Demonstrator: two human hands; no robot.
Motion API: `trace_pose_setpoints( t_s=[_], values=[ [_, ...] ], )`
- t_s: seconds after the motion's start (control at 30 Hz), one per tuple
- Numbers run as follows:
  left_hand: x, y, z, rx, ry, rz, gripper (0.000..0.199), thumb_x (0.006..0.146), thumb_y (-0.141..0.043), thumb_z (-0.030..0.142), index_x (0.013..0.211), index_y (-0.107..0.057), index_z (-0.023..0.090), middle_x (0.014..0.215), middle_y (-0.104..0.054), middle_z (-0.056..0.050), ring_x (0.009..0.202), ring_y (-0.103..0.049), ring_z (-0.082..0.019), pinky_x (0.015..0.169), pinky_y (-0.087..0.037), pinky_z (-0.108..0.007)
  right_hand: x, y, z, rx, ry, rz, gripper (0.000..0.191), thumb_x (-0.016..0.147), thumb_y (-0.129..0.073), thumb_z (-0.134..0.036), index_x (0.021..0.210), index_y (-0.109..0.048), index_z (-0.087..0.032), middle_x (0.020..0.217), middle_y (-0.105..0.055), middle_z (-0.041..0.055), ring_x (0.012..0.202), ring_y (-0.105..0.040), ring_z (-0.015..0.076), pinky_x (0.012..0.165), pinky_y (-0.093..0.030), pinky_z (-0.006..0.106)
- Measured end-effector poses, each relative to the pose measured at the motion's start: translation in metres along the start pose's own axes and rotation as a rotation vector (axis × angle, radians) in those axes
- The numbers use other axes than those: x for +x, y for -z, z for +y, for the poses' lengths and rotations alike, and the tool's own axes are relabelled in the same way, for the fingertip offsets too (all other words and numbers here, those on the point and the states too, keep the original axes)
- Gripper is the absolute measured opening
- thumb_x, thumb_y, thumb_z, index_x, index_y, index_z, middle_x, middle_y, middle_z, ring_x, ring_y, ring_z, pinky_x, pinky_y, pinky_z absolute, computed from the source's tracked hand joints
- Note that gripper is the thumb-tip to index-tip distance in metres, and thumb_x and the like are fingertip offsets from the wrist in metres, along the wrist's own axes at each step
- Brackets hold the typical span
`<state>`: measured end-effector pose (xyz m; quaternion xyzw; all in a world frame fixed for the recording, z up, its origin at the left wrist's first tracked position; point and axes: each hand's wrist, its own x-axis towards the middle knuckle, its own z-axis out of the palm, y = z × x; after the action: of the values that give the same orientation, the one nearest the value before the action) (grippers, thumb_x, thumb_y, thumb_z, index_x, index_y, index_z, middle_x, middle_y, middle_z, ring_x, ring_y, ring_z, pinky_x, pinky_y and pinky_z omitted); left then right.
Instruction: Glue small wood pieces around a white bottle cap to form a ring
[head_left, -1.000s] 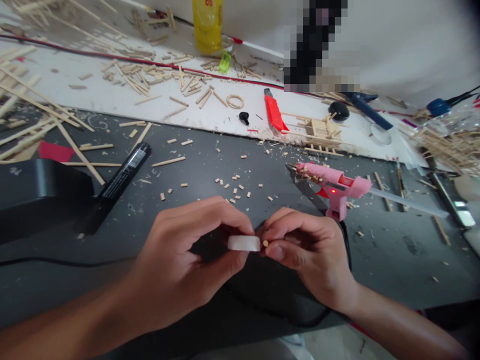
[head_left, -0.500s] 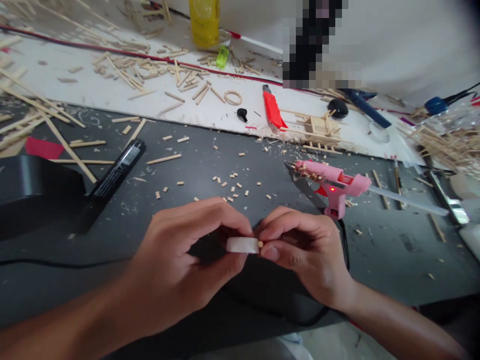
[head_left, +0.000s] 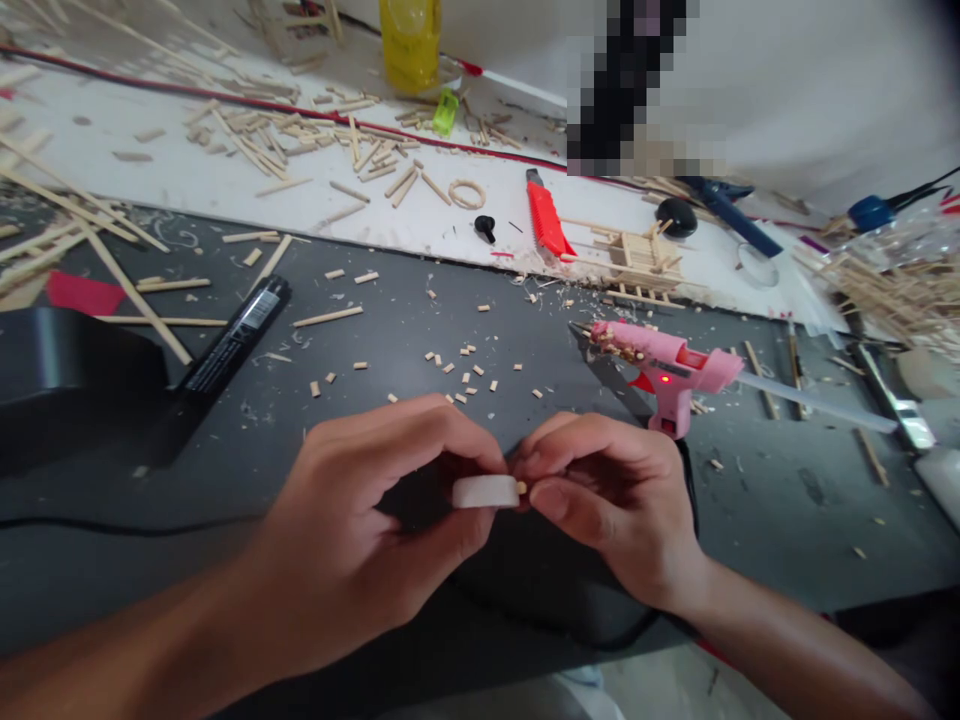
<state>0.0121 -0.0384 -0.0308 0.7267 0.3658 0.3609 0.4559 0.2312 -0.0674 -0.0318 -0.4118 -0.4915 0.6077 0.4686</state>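
My left hand (head_left: 390,490) pinches a small white disc-like ring (head_left: 486,491) edge-on between its thumb and fingers. At the disc's right edge sits a tiny cut piece of wooden stick (head_left: 522,488), which seems to touch the rim. My right hand (head_left: 607,500) is close beside that piece. Its thumb is a little apart from the piece and from the curled index finger. The other right fingers are partly hidden behind. Beyond the right hand, a pink hot glue gun (head_left: 660,365) lies on its side with a red light lit and a glue stick in its rear.
Several short stick pieces (head_left: 466,378) are scattered on the dark table (head_left: 420,320). A black marker (head_left: 236,340) lies at left. Farther back are a red utility knife (head_left: 549,220), a small stick frame (head_left: 641,258), a wooden ring (head_left: 467,194) and a yellow bottle (head_left: 410,45).
My right thumb has drawn back slightly to the right, away from the tiny wooden piece. The piece stays at the disc's edge. My left hand and the disc are nearly still.
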Motion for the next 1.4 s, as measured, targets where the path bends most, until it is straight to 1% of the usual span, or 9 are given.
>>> trace_pose_setpoints(
  t_s=[0.17,0.47,0.57,0.73,1.0,1.2,1.27,1.33,1.4],
  values=[
    [-0.001,-0.002,-0.002,-0.010,-0.012,-0.006,0.012,0.091,-0.069,0.015,0.095,-0.070,0.026,0.083,-0.071,0.008,0.070,-0.064,-0.009,0.064,-0.048,-0.022,0.001,0.000,-0.001,-0.049,-0.032,-0.007,0.019,0.087,-0.082,-0.009,0.094,-0.083,-0.027,0.083,-0.076,-0.0009,0.068,-0.066,0.0109,0.060,-0.053,0.021],
    [0.001,0.000,0.001,0.018,0.002,-0.006,0.008,0.090,-0.070,0.019,0.092,-0.071,0.026,0.080,-0.073,0.007,0.068,-0.065,-0.009,0.061,-0.049,-0.022,0.002,0.001,-0.002,-0.154,-0.027,-0.028,0.014,0.089,-0.080,-0.011,0.090,-0.081,-0.025,0.082,-0.075,-0.0014,0.068,-0.062,0.0114,0.060,-0.046,0.024],
    [0.002,0.000,0.002,0.017,0.013,-0.009,0.004,0.092,-0.071,0.022,0.091,-0.072,0.026,0.080,-0.073,0.007,0.067,-0.066,-0.010,0.059,-0.049,-0.023,0.002,0.001,-0.001,-0.168,-0.034,-0.030,0.012,0.090,-0.080,-0.013,0.090,-0.080,-0.024,0.083,-0.075,-0.0009,0.069,-0.063,0.0121,0.062,-0.048,0.024],
    [0.000,0.000,0.001,-0.016,0.061,-0.023,0.007,0.092,-0.069,0.019,0.092,-0.072,0.025,0.082,-0.074,0.005,0.069,-0.067,-0.011,0.059,-0.048,-0.025,0.003,0.002,-0.002,-0.184,-0.060,-0.013,0.007,0.090,-0.082,-0.017,0.089,-0.080,-0.024,0.082,-0.076,0.0004,0.070,-0.065,0.0136,0.062,-0.050,0.025],
    [0.002,0.000,0.001,-0.048,0.071,-0.021,0.006,0.093,-0.068,0.021,0.090,-0.073,0.023,0.083,-0.075,0.001,0.070,-0.068,-0.013,0.058,-0.047,-0.028,0.005,-0.001,-0.001,-0.150,-0.072,-0.001,0.006,0.089,-0.084,-0.019,0.087,-0.081,-0.023,0.081,-0.076,0.0004,0.070,-0.067,0.0128,0.062,-0.053,0.023],
    [0.001,-0.001,0.000,-0.084,0.101,-0.005,0.005,0.094,-0.071,0.021,0.090,-0.074,0.023,0.082,-0.075,0.002,0.071,-0.069,-0.013,0.060,-0.048,-0.026,0.009,-0.001,-0.007,-0.143,-0.105,0.027,0.008,0.088,-0.087,-0.024,0.084,-0.080,-0.023,0.078,-0.076,0.0005,0.068,-0.068,0.0133,0.059,-0.054,0.023],
    [0.001,-0.002,0.001,-0.132,0.130,0.037,0.005,0.093,-0.074,0.022,0.090,-0.073,0.025,0.082,-0.075,0.003,0.071,-0.069,-0.012,0.059,-0.049,-0.023,0.009,-0.001,-0.010,-0.094,-0.085,0.013,0.006,0.090,-0.085,-0.026,0.095,-0.080,-0.025,0.083,-0.077,0.0005,0.073,-0.071,0.0141,0.062,-0.057,0.023],
    [0.002,-0.003,0.002,-0.193,0.163,0.093,0.006,0.093,-0.077,0.021,0.089,-0.073,0.025,0.082,-0.075,0.004,0.071,-0.070,-0.011,0.058,-0.050,-0.019,0.009,-0.001,-0.011,-0.068,-0.061,-0.028,0.021,0.091,-0.084,-0.025,0.111,-0.077,-0.027,0.092,-0.078,0.0010,0.080,-0.074,0.0151,0.071,-0.061,0.025],
    [0.003,-0.005,0.003,-0.219,0.189,0.131,0.008,0.092,-0.079,0.020,0.089,-0.073,0.025,0.082,-0.076,0.005,0.071,-0.071,-0.009,0.061,-0.052,-0.016,0.009,-0.002,-0.010,-0.117,-0.031,-0.067,0.028,0.089,-0.086,-0.023,0.115,-0.076,-0.026,0.097,-0.078,0.0018,0.085,-0.074,0.0157,0.078,-0.062,0.027]
  ],
)
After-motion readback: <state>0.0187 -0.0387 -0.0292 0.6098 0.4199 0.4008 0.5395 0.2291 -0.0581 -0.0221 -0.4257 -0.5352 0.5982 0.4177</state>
